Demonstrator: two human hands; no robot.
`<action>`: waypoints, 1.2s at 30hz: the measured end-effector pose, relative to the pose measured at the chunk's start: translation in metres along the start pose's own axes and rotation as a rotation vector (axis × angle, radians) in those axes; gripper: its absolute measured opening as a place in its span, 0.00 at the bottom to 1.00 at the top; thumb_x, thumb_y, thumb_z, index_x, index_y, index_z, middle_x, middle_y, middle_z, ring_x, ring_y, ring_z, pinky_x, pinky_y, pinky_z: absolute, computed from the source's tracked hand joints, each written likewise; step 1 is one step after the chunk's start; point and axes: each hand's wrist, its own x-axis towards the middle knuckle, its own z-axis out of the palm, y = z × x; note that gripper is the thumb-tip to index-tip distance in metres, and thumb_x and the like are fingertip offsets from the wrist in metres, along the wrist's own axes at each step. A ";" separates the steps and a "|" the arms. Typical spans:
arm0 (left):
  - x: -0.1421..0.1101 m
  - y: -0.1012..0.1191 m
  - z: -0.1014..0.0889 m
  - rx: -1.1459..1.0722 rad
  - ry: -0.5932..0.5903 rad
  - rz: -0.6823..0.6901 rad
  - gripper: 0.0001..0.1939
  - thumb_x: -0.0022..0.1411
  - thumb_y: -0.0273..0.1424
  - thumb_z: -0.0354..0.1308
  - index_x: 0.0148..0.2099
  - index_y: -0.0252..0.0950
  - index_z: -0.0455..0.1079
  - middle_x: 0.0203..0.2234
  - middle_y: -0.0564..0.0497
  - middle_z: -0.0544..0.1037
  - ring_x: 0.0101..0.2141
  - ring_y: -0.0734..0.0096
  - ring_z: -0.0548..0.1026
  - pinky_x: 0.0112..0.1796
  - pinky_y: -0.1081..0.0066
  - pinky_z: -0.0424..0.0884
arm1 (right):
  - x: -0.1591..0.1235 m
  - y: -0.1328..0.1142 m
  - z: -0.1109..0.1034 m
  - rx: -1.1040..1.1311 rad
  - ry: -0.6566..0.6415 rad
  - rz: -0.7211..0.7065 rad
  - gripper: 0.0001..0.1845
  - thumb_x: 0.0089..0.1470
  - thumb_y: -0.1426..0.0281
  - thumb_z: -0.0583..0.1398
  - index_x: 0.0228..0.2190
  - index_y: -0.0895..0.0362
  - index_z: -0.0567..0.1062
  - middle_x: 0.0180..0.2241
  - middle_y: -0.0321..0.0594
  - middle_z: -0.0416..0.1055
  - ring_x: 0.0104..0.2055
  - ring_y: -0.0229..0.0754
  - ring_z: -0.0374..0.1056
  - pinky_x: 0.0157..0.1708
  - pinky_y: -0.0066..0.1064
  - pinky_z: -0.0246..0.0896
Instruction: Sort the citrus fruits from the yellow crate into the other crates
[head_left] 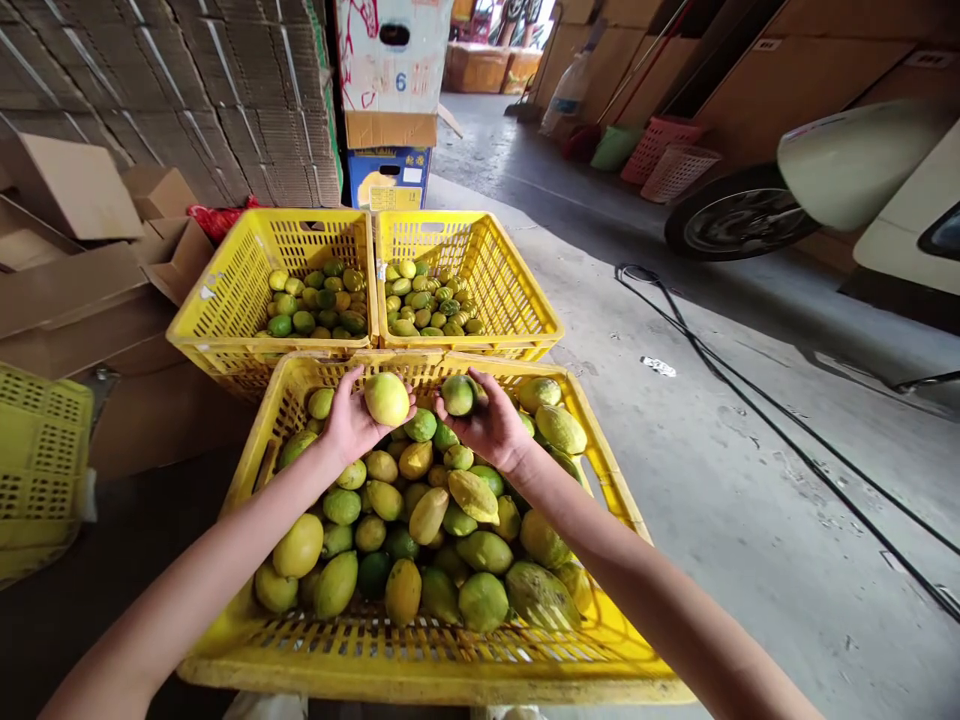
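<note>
The left hand (349, 424) cups a yellow fruit (387, 399), the right hand (496, 427) clasps a green fruit (458, 396), the left crate (300, 344) and right crate (480, 343) beyond them.

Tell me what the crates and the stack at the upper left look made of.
The near crate looks like glossy yellow plastic, molded with slots and scuffed along its rim. The two far crates seem the same. The stack appears to be matte brown corrugated cardboard, judging by its ridged edges, bound with pale straps, possibly plastic.
</note>
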 end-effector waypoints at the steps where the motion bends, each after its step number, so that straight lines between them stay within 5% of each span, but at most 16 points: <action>1: 0.000 0.000 0.001 -0.030 -0.011 -0.002 0.22 0.74 0.41 0.47 0.55 0.30 0.72 0.36 0.39 0.83 0.38 0.54 0.84 0.38 0.57 0.84 | -0.001 -0.002 0.000 -0.003 -0.026 0.002 0.08 0.60 0.69 0.63 0.41 0.57 0.74 0.36 0.44 0.79 0.39 0.47 0.79 0.38 0.38 0.83; 3: 0.000 0.000 0.003 -0.054 -0.037 -0.020 0.21 0.73 0.35 0.47 0.61 0.31 0.69 0.41 0.39 0.83 0.44 0.52 0.84 0.47 0.50 0.82 | -0.005 -0.006 0.001 -0.018 -0.060 0.013 0.13 0.57 0.71 0.61 0.45 0.59 0.74 0.39 0.48 0.80 0.43 0.52 0.80 0.40 0.44 0.84; 6: 0.003 -0.002 0.002 -0.007 -0.080 -0.041 0.19 0.73 0.31 0.49 0.62 0.31 0.68 0.42 0.39 0.83 0.44 0.55 0.84 0.48 0.54 0.82 | -0.010 -0.010 0.002 -0.036 -0.055 0.008 0.16 0.54 0.75 0.60 0.46 0.59 0.74 0.39 0.47 0.81 0.43 0.51 0.80 0.41 0.44 0.84; 13: 0.007 -0.004 -0.002 0.144 -0.119 -0.036 0.11 0.72 0.35 0.55 0.41 0.33 0.71 0.30 0.44 0.79 0.24 0.69 0.77 0.21 0.75 0.73 | -0.007 -0.009 -0.003 -0.058 -0.079 0.054 0.11 0.54 0.75 0.68 0.38 0.57 0.73 0.32 0.38 0.78 0.32 0.38 0.75 0.25 0.21 0.76; 16: 0.006 -0.004 -0.002 0.145 -0.104 -0.054 0.11 0.72 0.35 0.54 0.40 0.33 0.71 0.29 0.46 0.78 0.23 0.70 0.76 0.19 0.76 0.70 | -0.004 -0.006 -0.004 -0.066 -0.102 0.059 0.07 0.56 0.75 0.66 0.35 0.57 0.73 0.31 0.40 0.77 0.29 0.35 0.72 0.18 0.17 0.67; 19: 0.004 -0.004 -0.001 0.079 -0.068 -0.043 0.16 0.73 0.37 0.50 0.48 0.31 0.73 0.33 0.41 0.81 0.29 0.63 0.81 0.27 0.69 0.79 | -0.005 -0.006 -0.004 -0.074 -0.069 0.035 0.04 0.59 0.70 0.63 0.36 0.57 0.74 0.32 0.42 0.78 0.29 0.39 0.74 0.20 0.22 0.71; 23: 0.003 -0.005 0.000 -0.003 -0.059 -0.030 0.24 0.71 0.32 0.49 0.65 0.31 0.67 0.44 0.37 0.84 0.44 0.51 0.84 0.46 0.49 0.82 | -0.010 -0.009 -0.002 -0.107 -0.108 0.005 0.12 0.55 0.69 0.61 0.42 0.56 0.76 0.37 0.47 0.81 0.42 0.53 0.79 0.35 0.42 0.83; 25: 0.003 -0.006 0.000 0.019 -0.077 -0.030 0.24 0.71 0.29 0.50 0.67 0.30 0.65 0.45 0.37 0.84 0.45 0.52 0.84 0.48 0.51 0.82 | -0.012 -0.010 0.001 -0.115 -0.142 -0.026 0.14 0.53 0.71 0.61 0.43 0.56 0.75 0.38 0.47 0.81 0.45 0.55 0.80 0.39 0.46 0.83; 28: 0.004 -0.007 0.000 0.099 -0.067 -0.037 0.20 0.73 0.31 0.52 0.62 0.28 0.69 0.39 0.38 0.83 0.37 0.58 0.84 0.37 0.64 0.83 | -0.014 -0.009 0.007 -0.125 -0.158 -0.054 0.12 0.55 0.72 0.63 0.43 0.57 0.75 0.37 0.44 0.81 0.42 0.49 0.80 0.39 0.38 0.82; 31: 0.004 -0.006 0.001 0.137 -0.073 -0.032 0.13 0.73 0.32 0.52 0.53 0.30 0.72 0.33 0.42 0.81 0.28 0.64 0.81 0.22 0.73 0.76 | -0.014 -0.005 0.012 -0.133 -0.168 -0.029 0.08 0.57 0.71 0.65 0.41 0.57 0.76 0.31 0.40 0.79 0.30 0.39 0.75 0.27 0.24 0.76; 36: 0.003 -0.004 0.003 0.118 -0.070 -0.047 0.11 0.73 0.32 0.50 0.45 0.32 0.71 0.31 0.43 0.79 0.26 0.64 0.80 0.19 0.74 0.75 | -0.014 -0.004 0.012 -0.113 -0.172 -0.001 0.05 0.57 0.73 0.66 0.36 0.56 0.75 0.29 0.37 0.76 0.25 0.34 0.68 0.16 0.16 0.60</action>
